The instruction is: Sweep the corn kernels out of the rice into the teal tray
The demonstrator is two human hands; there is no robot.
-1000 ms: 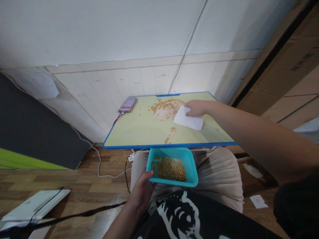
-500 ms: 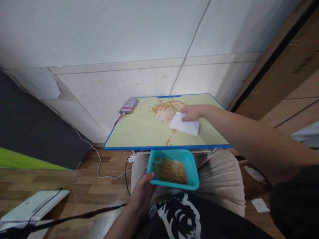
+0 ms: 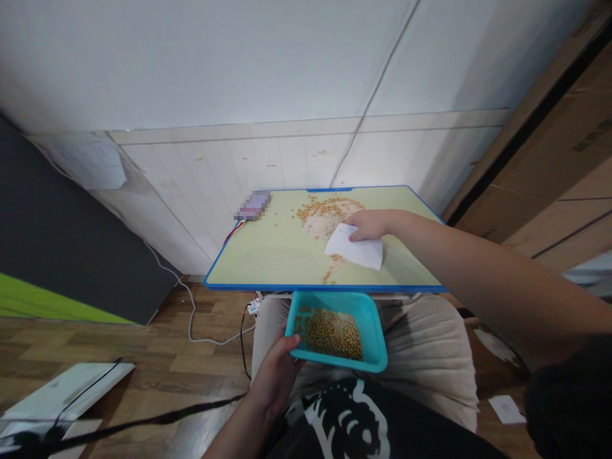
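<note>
My left hand [image 3: 282, 360] grips the left side of a turquoise plastic basket [image 3: 375, 331], thumb over its rim. Inside lie many yellowish soybeans [image 3: 332, 333] with some white grains among them. The basket sits over my lap, just below the table's front edge. On the table my right hand [image 3: 370, 224] pinches a sheet of white paper [image 3: 354, 247] between thumb and fingers. That sheet lies beside a pile of white grains [image 3: 320, 223], which look like rice, mixed with soybeans [image 3: 329, 205]. A thin trail of beans and grains [image 3: 333, 268] runs from under the paper toward the front edge.
The small table [image 3: 258, 258] has a pale yellow top and blue rim, standing against a white wall. A pixelated object [image 3: 253, 205] with a red cord rests at its back left corner. Cardboard [image 3: 540, 178] stands at right, and cables [image 3: 191, 312] lie on the floor.
The whole view has shifted slightly, with everything a little lower and to the right. Both hands keep their holds, and the paper stays at nearly the same place beside the pile.
</note>
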